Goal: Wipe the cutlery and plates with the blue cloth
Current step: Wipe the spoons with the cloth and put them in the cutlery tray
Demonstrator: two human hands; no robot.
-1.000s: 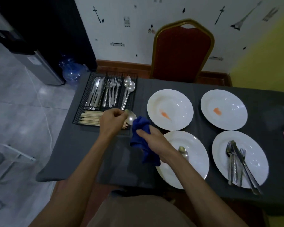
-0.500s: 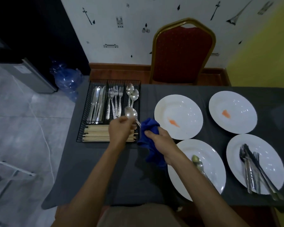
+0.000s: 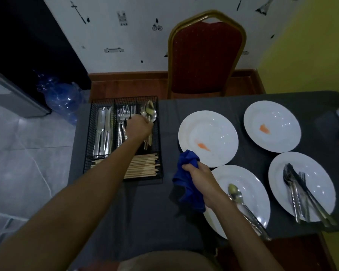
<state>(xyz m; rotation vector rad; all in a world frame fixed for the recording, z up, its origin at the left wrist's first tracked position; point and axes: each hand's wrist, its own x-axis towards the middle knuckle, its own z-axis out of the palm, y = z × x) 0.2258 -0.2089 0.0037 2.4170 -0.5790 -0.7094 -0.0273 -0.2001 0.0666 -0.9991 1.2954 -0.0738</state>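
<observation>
Plates: 4 white ones in a 2x2 block on the R half of the dark-covered table [image 3: 184, 106]. A red chair w/ gold frame [image 3: 205, 55] stands at the far side. A black wire tray [image 3: 87, 133] sits on the table's L end, well apart from the plates.

Far-left plate [image 3: 213, 130] and far-right plate [image 3: 278, 116] each have an orange smear and no cutlery. Near-left plate [image 3: 252, 184] carries one spoon. Near-right plate [image 3: 321, 192] carries a cutlery pile [image 3: 297, 192] of forks, a knife and prob. a spoon, handles pointing toward the person.

Tray compartments L to R: knives [image 3: 104, 132], forks [image 3: 123, 118], spoons [image 3: 150, 112]. Chopsticks [image 3: 143, 165] lie crosswise in the near section.

Blue cloth [image 3: 186, 190] is bunched in the right hand [image 3: 200, 177], fingers wrapped tight round it. It hangs over the table between the tray and the near-left plate, and its top overlaps the far-left plate's near rim.

Left hand [image 3: 139, 128] reaches into the tray, over the spoon compartment. Fingers curl down at the spoon handles, but the back of the hand hides them, so can't tell if it holds one.

Lone spoon [image 3: 236, 194] has a greenish smear in its bowl. Its handle runs off the near rim.
</observation>
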